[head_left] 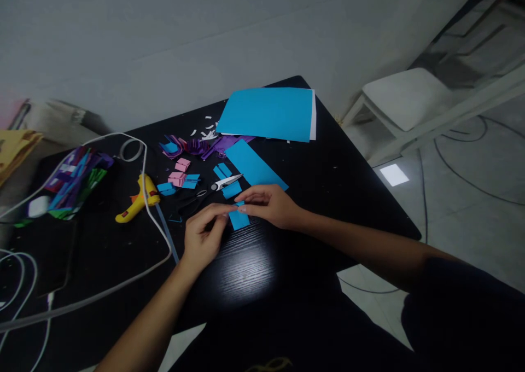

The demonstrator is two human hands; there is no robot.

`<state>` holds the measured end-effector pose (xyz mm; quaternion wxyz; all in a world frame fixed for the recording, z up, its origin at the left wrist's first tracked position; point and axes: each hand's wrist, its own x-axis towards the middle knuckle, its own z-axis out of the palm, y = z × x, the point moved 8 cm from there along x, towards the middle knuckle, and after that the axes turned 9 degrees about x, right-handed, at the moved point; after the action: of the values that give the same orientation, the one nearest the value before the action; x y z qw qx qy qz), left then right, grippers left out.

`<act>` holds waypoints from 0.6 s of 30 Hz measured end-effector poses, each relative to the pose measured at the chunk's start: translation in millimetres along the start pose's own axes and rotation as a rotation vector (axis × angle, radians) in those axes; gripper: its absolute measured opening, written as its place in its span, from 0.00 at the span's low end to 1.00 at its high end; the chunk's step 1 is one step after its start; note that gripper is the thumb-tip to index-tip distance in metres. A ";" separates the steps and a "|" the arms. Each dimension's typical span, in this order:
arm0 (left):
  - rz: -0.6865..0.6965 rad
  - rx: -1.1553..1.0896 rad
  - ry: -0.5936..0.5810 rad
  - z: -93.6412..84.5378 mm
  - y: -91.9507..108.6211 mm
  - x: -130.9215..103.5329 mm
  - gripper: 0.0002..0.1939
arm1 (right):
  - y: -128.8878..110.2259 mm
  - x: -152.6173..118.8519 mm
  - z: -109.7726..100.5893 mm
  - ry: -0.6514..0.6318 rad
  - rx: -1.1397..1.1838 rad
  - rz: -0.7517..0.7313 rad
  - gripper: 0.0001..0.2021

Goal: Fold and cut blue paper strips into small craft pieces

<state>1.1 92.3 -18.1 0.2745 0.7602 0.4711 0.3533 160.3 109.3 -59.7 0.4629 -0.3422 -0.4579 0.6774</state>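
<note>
A small piece of blue paper (239,220) is pinched between my two hands, just above the black table. My left hand (205,235) grips its left edge between thumb and forefinger. From the right, my right hand (273,205) holds its upper part with the fingertips closed. Just beyond lie another blue paper piece (232,190) and a pair of scissors (226,182) with pale blades and black handles. Folded blue (222,170) and pink paper pieces (178,179) sit to the left of the scissors. A blue paper strip (256,165) lies behind my right hand.
Large blue sheets (266,112) rest at the table's back, near white scraps and folded purple paper (223,144). A yellow glue gun (141,199) lies left, with a white cable (143,276) crossing the table (320,197). A white chair (410,96) stands at right.
</note>
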 end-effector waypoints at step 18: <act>-0.191 -0.030 0.015 5.2 -18.2 -2.6 0.10 | -4.9 -3.8 -0.6 0.044 -0.069 -0.083 0.09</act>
<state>-5.1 96.9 -35.6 0.3147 0.7051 0.5380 0.3382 163.6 106.6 -55.2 0.4883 -0.3536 -0.4845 0.6339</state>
